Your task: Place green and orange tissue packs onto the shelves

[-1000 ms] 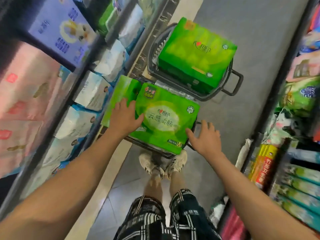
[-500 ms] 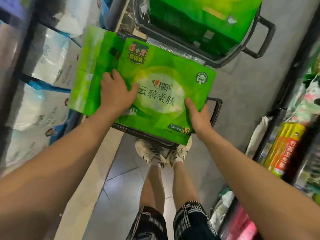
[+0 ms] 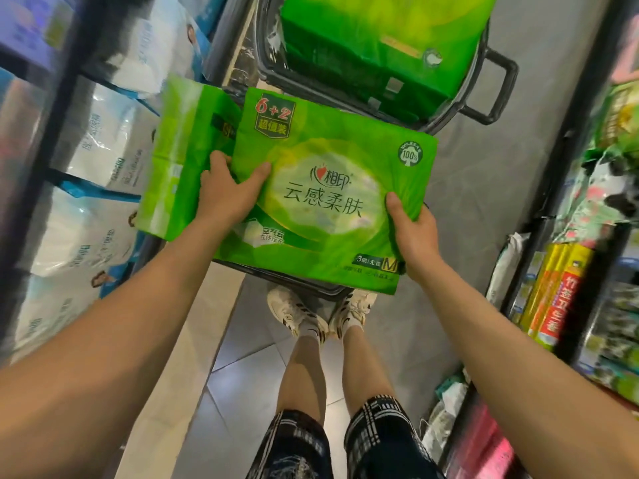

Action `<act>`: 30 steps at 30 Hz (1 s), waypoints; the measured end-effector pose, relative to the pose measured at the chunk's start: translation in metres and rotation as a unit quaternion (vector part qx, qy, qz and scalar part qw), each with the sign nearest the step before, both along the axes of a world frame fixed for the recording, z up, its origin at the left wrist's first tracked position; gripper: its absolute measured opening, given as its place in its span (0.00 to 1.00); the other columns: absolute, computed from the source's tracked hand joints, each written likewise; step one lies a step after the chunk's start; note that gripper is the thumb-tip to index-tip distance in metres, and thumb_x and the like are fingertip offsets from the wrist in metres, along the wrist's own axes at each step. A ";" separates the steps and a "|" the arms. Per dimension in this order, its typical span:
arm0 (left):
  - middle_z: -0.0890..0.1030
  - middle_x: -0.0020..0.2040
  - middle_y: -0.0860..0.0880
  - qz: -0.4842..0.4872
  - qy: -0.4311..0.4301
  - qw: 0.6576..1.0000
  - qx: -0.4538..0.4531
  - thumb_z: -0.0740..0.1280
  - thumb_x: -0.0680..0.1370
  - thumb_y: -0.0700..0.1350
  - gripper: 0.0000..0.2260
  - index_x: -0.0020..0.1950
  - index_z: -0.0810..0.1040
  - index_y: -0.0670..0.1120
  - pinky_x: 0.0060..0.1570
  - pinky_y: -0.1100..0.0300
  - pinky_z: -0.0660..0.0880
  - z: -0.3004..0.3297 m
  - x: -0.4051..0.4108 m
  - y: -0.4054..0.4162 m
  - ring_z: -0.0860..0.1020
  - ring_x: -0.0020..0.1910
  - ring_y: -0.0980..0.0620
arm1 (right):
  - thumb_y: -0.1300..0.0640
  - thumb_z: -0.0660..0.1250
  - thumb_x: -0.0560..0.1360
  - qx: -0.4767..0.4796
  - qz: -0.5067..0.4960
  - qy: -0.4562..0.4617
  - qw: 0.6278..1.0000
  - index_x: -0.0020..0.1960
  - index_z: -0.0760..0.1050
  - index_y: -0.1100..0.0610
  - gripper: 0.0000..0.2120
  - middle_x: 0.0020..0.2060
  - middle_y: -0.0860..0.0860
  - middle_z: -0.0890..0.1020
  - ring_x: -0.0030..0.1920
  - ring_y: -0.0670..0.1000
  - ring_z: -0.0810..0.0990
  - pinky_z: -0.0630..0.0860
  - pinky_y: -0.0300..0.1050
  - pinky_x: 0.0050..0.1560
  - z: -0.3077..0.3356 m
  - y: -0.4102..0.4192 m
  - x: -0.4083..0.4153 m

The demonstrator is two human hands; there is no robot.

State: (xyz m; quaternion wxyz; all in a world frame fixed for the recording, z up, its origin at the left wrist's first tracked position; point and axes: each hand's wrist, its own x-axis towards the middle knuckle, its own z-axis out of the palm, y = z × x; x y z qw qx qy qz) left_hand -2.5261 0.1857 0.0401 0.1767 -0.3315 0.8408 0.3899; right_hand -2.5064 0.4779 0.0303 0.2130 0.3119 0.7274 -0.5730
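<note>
Both hands hold one green pack of tissue [image 3: 332, 198] flat, its printed face turned up. The left hand [image 3: 226, 193] grips the pack's left edge, thumb lying across the printed face and fingers curled over the edge onto the side panel. The right hand [image 3: 413, 229] pinches the near right corner, thumb on top and the other fingers hidden beneath the wrapper. The pack sits between the two hands, above a dark basket [image 3: 297, 281] whose rim shows just under its near edge.

Beyond the hands, a second dark basket [image 3: 498, 88] holds another green pack [image 3: 377, 39], just past the far edge of the held one. Below the hands, a pair of white shoes [image 3: 318, 312] stands on the tiled floor [image 3: 242, 392], beside the near basket. To the left of the left hand, a shelf [image 3: 69, 133] carries white and blue packs. To the right of the right hand, another shelf [image 3: 570, 167] holds mixed goods, among them yellow rolls [image 3: 553, 292].
</note>
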 end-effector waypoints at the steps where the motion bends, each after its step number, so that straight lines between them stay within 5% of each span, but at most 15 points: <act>1: 0.74 0.65 0.43 -0.005 0.016 1.000 0.006 0.70 0.76 0.65 0.29 0.64 0.67 0.47 0.61 0.50 0.71 0.012 0.000 -0.001 0.74 0.61 0.44 | 0.43 0.70 0.79 -0.011 -0.009 0.004 1.000 0.65 0.78 0.53 0.19 0.54 0.46 0.85 0.50 0.47 0.86 0.83 0.43 0.47 0.013 0.003 -0.002; 6: 0.75 0.62 0.49 0.027 0.069 0.993 0.097 0.73 0.75 0.63 0.28 0.61 0.63 0.50 0.56 0.53 0.74 0.096 0.001 -0.008 0.76 0.57 0.48 | 0.45 0.74 0.76 -0.038 -0.042 0.032 0.998 0.65 0.73 0.54 0.23 0.56 0.49 0.85 0.48 0.49 0.87 0.84 0.47 0.45 0.099 0.002 -0.018; 13: 0.82 0.59 0.48 0.127 0.111 0.974 0.148 0.76 0.69 0.67 0.31 0.61 0.66 0.56 0.50 0.49 0.82 0.226 0.043 -0.038 0.84 0.51 0.46 | 0.42 0.76 0.74 -0.063 0.045 0.074 0.994 0.59 0.73 0.49 0.20 0.57 0.51 0.85 0.53 0.55 0.86 0.82 0.63 0.56 0.236 -0.019 -0.031; 16: 0.82 0.64 0.48 0.158 0.120 0.967 0.159 0.77 0.64 0.71 0.39 0.69 0.71 0.54 0.61 0.45 0.79 0.277 0.073 -0.052 0.83 0.57 0.46 | 0.40 0.76 0.73 -0.075 0.101 0.092 0.988 0.67 0.71 0.50 0.29 0.60 0.49 0.83 0.56 0.53 0.86 0.82 0.60 0.58 0.288 -0.036 -0.023; 19: 0.85 0.55 0.52 0.192 0.146 0.955 0.172 0.76 0.67 0.68 0.27 0.58 0.81 0.54 0.62 0.45 0.79 0.315 0.101 -0.061 0.84 0.53 0.49 | 0.34 0.77 0.65 -0.072 0.147 0.127 0.978 0.67 0.74 0.50 0.36 0.59 0.47 0.84 0.55 0.50 0.86 0.82 0.59 0.59 0.327 -0.055 -0.018; 24: 0.86 0.56 0.50 0.271 0.215 0.916 0.203 0.79 0.67 0.60 0.29 0.65 0.78 0.54 0.55 0.47 0.82 0.353 0.147 -0.064 0.86 0.52 0.49 | 0.41 0.77 0.72 -0.092 0.211 0.157 0.960 0.66 0.69 0.47 0.28 0.59 0.47 0.81 0.54 0.49 0.85 0.83 0.52 0.55 0.369 -0.083 -0.018; 30: 0.85 0.57 0.51 0.348 0.279 0.885 0.136 0.76 0.70 0.60 0.32 0.71 0.74 0.50 0.52 0.51 0.81 0.398 0.209 -0.053 0.85 0.53 0.49 | 0.45 0.77 0.74 -0.121 0.306 0.185 0.926 0.62 0.72 0.52 0.23 0.54 0.50 0.85 0.46 0.49 0.87 0.85 0.50 0.44 0.399 -0.107 -0.013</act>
